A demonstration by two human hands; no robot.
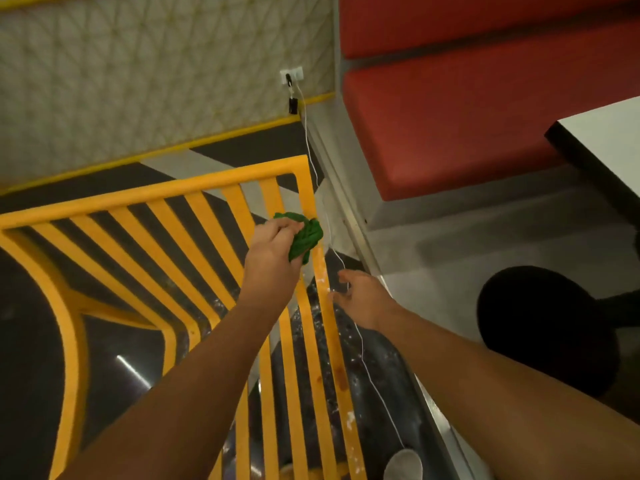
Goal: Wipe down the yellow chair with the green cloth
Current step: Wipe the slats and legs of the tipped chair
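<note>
While the left hand has its fingers curled around the bunched green cloth, it presses the cloth on the yellow chair, at the upper part of the outermost slat on the right side, close to the corner of the frame. The right hand is loose, with the fingers spread and relaxed, and it grasps nothing that I can see. It lies just beside the outer edge of the same slat, lower than the cloth. A thin white cord passes very near its fingers; I cannot tell if they touch it.

The important relation is the direction of this slat. Its long axis runs from the cloth down toward the person's body, leaning a little to the right. The dirty part lies on this line, on the near side of the cloth: pale smears just under it, then a brown stain, then white specks still nearer. So I judge that the next stroke should pull the cloth along the slat, toward the body, not across it. The left hand is the nearer one, because it is already on the slat with the cloth. The right hand is in the path and probably must move aside, or hold the frame steady.
</note>
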